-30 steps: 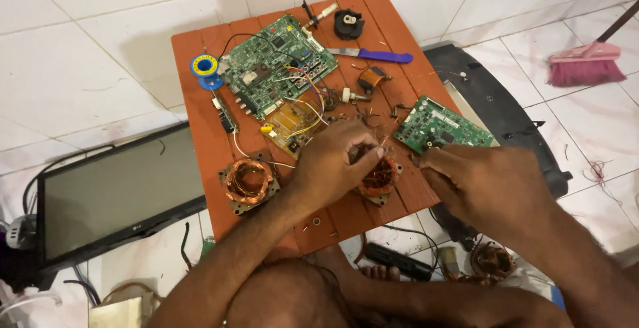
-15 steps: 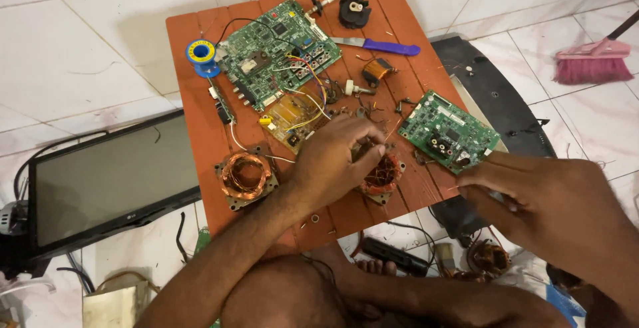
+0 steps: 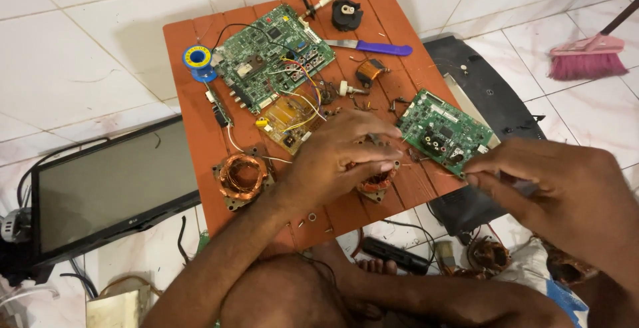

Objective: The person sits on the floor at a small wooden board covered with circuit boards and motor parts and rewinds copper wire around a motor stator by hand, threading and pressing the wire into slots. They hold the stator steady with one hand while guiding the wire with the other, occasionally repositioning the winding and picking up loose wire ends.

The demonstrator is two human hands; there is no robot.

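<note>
Pinched over a copper coil [image 3: 376, 183] near the table [image 3: 200, 135] edge, left hand [image 3: 339, 161] fingers are closed; thin wire is held taut by the right hand [image 3: 566, 191]. Unwinding looks barely started, plenty left.

Ahead of the hands on the red-brown table [image 3: 193, 135] lie a large green circuit board [image 3: 273, 55], a yellow board [image 3: 289, 121], a blue solder reel [image 3: 198, 58], a purple-handled knife [image 3: 373, 47] and a black knob [image 3: 347, 15]. A smaller green board [image 3: 444, 130] lies just ahead of the right one. Left of them a flat monitor [image 3: 106, 188] lies on the tiles; far right, a pink broom [image 3: 589, 55].
</note>
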